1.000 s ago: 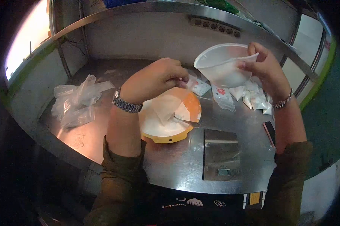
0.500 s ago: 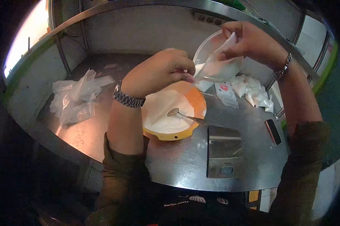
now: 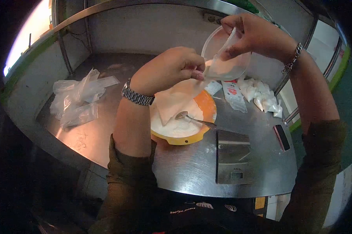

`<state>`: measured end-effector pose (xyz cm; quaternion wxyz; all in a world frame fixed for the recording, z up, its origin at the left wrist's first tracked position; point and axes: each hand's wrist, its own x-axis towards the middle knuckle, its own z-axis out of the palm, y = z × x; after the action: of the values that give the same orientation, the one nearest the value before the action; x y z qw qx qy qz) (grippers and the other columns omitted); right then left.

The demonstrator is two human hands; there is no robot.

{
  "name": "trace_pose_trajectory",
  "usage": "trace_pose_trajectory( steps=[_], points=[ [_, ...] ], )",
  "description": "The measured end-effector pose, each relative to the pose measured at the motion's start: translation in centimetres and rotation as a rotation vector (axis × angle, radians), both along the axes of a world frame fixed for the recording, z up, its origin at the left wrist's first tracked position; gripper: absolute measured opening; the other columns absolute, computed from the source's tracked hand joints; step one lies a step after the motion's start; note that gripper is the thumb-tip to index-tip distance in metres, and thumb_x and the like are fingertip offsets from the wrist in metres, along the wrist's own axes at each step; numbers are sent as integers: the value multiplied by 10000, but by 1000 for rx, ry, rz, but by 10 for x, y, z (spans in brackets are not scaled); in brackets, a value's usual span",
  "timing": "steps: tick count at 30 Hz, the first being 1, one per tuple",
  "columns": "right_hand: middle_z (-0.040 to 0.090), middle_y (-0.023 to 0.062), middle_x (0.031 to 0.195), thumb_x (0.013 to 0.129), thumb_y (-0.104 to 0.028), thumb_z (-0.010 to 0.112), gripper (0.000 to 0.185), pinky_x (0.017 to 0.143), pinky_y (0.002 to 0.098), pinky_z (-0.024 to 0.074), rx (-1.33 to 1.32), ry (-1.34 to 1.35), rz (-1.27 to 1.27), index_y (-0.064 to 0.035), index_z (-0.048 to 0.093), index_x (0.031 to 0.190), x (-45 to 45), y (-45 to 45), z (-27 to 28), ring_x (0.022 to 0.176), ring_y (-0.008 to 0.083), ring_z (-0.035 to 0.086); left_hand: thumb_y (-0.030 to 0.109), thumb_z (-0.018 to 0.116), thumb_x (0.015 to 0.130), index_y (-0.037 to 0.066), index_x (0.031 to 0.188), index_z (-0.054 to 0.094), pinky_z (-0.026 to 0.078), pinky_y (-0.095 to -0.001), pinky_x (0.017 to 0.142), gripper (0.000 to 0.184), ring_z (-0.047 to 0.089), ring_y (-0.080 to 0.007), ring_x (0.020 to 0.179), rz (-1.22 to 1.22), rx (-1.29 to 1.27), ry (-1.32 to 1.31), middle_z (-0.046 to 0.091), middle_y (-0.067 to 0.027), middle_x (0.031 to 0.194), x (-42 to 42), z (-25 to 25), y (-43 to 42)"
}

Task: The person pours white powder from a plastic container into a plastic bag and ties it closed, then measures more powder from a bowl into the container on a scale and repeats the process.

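Head view: pinching a translucent bowl (image 3: pixel 238 69), upper right, with fingers of the right hand (image 3: pixel 258 37); pinching a clear bag (image 3: pixel 174 99), centre, with fingers of the left hand (image 3: pixel 169 70); above a yellow bowl (image 3: pixel 176 140) on a shiny steel tabletop (image 3: pixel 187 167), before a grey wall (image 3: pixel 144 35).

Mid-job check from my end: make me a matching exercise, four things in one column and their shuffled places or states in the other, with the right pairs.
Things:
1. spoon
2. translucent bowl
3. heap of clear bags
4. scale

Places and states:
A. at the left side of the table
B. tilted, gripped by the right hand
C. flat on the table, right of the orange-yellow bowl
D. in the orange-yellow bowl, handle crossing the rim

Pairs: 1-D, 2-B, 3-A, 4-C
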<state>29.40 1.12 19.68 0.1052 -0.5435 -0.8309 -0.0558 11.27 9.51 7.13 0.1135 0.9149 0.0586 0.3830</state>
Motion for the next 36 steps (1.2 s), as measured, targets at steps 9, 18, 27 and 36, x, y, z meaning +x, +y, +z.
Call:
trace_pose_trajectory(
  steps=[9, 18, 27, 36],
  points=[
    [614, 58, 760, 617, -230, 799, 498, 619, 253, 468, -77, 27, 59, 1, 598, 1010, -3, 11, 3, 693, 109, 584, 175, 636, 779, 6, 808, 590, 418, -339, 663, 178, 512, -235, 728, -14, -11, 17, 534, -96, 747, -2, 1, 2],
    [614, 93, 778, 669, -362, 782, 439, 646, 310, 431, -175, -182, -92, -16, 614, 881, -32, -6, 29, 727, 161, 555, 161, 629, 793, 9, 821, 595, 419, -327, 669, 158, 509, -218, 738, -70, -45, -23, 523, -85, 763, -5, -1, 5],
    [633, 126, 878, 680, -359, 776, 501, 732, 331, 452, -118, -215, -75, -8, 616, 1000, -37, -2, 28, 821, 215, 587, 107, 627, 791, 6, 813, 595, 423, -314, 677, 108, 513, -191, 742, -8, -61, -11, 516, -75, 778, -8, 0, 4],
    [638, 126, 913, 688, -337, 777, 498, 745, 329, 456, -76, -297, -31, -13, 613, 1029, -49, -6, 27, 841, 213, 593, 125, 620, 801, -1, 838, 600, 448, -301, 702, 132, 547, -196, 764, -48, -65, -5, 533, -78, 806, -10, 0, 7]
  ],
)
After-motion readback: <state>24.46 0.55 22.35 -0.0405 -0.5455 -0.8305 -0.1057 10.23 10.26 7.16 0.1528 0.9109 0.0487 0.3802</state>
